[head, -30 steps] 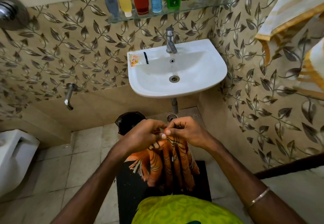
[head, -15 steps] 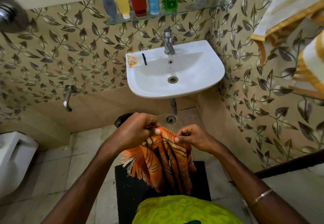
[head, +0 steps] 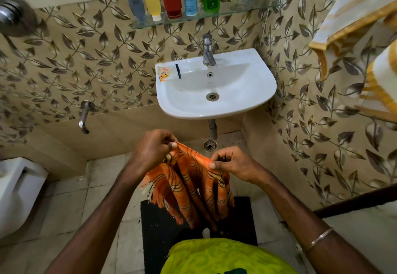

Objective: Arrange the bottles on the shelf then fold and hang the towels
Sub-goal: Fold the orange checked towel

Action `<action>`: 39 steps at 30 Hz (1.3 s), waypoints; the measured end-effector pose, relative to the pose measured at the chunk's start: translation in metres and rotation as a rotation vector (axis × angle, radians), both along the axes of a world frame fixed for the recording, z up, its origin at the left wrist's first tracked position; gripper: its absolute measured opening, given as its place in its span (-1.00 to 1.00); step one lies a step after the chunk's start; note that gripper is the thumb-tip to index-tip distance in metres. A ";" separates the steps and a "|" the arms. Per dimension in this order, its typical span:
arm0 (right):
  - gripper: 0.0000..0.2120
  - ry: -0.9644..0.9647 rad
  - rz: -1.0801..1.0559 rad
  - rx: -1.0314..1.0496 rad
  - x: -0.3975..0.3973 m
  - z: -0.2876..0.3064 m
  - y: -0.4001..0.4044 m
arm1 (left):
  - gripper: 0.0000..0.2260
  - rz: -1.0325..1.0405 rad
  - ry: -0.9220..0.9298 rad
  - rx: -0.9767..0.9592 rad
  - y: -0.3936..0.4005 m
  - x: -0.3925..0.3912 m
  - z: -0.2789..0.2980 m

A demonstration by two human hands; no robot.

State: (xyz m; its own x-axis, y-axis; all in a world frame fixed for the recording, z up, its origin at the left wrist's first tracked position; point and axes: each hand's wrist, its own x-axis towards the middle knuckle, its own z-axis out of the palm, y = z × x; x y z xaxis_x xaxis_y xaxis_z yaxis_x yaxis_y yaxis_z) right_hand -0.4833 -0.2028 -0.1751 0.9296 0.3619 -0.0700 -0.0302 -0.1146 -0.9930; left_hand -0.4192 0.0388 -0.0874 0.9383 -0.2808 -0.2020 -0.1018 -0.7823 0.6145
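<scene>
- Soft, even light, moderately bright; shadows faint.
- Pale sheen on the sink (head: 217, 110) rim and the glass shelf (head: 236, 9).
- Wide-angle bending curves walls at the edges.
- The striped towel (head: 354, 7) at upper right is slightly blurred.

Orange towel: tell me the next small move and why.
Probably draw the hands apart to pull the top edge straight: the left hand and right hand pinch it close together, so the orange towel hangs bunched in folds.
</scene>
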 end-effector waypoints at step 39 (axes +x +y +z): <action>-0.79 0.017 -0.116 -0.016 0.010 -0.029 -0.005 | -0.87 -0.263 0.076 -0.100 -0.016 -0.029 0.031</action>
State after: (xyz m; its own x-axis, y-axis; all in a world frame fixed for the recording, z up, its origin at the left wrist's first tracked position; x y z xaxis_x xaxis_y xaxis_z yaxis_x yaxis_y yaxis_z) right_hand -0.4729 -0.2078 -0.2038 0.9637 0.2510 -0.0915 -0.0614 -0.1250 -0.9903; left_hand -0.4481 0.0224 -0.0560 0.8138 -0.5347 -0.2278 -0.2442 -0.6702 0.7009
